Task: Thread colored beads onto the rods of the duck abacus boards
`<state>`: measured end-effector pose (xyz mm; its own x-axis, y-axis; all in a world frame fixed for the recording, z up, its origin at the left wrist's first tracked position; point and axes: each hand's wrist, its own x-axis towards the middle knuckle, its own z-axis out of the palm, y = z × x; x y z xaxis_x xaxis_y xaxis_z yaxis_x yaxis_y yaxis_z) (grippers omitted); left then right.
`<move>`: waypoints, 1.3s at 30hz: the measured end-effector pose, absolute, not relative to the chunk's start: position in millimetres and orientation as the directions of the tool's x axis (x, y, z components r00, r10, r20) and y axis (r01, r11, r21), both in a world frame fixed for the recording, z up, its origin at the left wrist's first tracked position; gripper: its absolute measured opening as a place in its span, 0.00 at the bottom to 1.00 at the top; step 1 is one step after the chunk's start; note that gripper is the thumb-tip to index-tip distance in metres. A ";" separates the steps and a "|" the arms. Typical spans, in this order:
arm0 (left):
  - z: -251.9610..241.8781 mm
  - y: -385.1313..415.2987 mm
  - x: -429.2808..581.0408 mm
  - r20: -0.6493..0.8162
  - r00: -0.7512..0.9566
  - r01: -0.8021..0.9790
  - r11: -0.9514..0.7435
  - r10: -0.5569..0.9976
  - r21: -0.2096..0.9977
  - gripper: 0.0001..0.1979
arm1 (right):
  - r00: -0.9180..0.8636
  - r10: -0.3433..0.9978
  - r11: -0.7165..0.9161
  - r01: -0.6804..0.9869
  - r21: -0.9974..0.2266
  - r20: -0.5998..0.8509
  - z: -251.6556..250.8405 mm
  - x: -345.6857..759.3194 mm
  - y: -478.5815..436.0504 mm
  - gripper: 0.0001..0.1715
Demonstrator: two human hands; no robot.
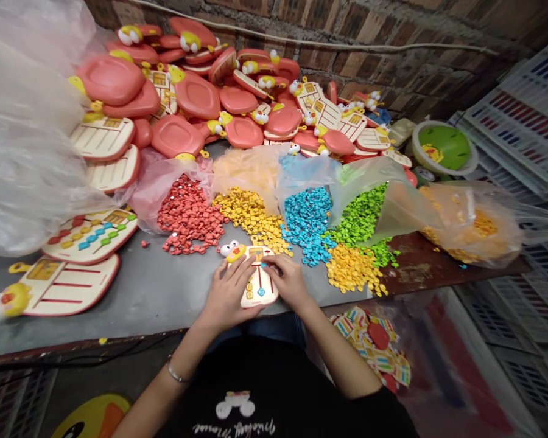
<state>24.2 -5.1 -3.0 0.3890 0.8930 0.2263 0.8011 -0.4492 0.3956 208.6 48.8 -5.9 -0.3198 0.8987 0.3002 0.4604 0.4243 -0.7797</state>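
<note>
Two hands steady a cream, duck-headed plastic bead board at the near edge of the grey tabletop.
The left hand lies spread, pinning the board's side. The right hand bunches its fingertips on it; I cannot tell whether they pinch anything. Heaps of red beads, yellow beads, blue beads and green beads fan just behind, probably for easy reach.

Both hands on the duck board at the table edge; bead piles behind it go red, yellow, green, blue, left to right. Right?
Blue and green are swapped. The head view shows the red pile, yellow pile, blue pile, then green pile. The left hand and right hand do rest on the duck board at the table edge.
</note>
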 end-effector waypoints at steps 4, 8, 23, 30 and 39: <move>-3.4 -5.3 23.6 0.213 0.399 0.808 -0.452 0.892 0.378 0.35 | -0.302 0.884 0.465 0.498 -0.732 0.357 -4.5 200.1 42.6 0.10; -5.0 -5.3 23.7 0.222 0.410 0.810 -0.465 0.885 0.356 0.36 | -0.256 0.911 0.411 0.485 -0.772 0.325 -0.2 194.4 36.9 0.08; -4.6 -6.3 22.3 0.248 0.436 0.779 -0.501 0.865 0.378 0.20 | -0.262 0.941 0.338 0.778 -0.530 0.215 -3.0 253.2 85.7 0.11; -5.4 -6.1 22.0 0.256 0.439 0.773 -0.507 0.861 0.381 0.20 | -0.384 0.862 0.505 0.600 -0.621 0.331 1.7 229.7 78.6 0.09; -4.8 -6.0 23.0 0.255 0.435 0.782 -0.503 0.863 0.368 0.22 | -0.512 0.786 0.614 0.710 -0.344 0.346 -1.3 216.7 75.4 0.07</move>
